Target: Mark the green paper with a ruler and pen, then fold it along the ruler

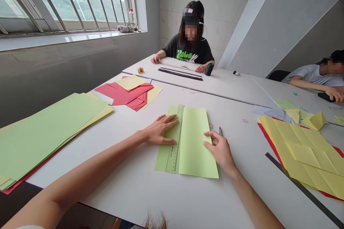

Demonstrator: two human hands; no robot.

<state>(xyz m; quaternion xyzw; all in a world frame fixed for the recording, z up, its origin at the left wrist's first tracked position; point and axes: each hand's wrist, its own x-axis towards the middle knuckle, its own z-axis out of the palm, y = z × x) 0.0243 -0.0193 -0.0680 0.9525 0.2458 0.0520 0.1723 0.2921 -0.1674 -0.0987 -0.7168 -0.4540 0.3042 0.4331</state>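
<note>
Pressing my open left hand point(161, 130) flat on the ruler point(174, 139) and my open right hand point(218, 149) on the green paper point(197, 143) just left of the pen point(220, 131), gripping nothing, I could let the ruler slide and skew the paper if my pressure eases unevenly.

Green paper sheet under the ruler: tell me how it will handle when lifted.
The green paper looks thin and light, so it will likely droop when lifted. Its fold beside the clear ruler may make it bend there. On the smooth white table it would probably slide easily if pushed.
</note>
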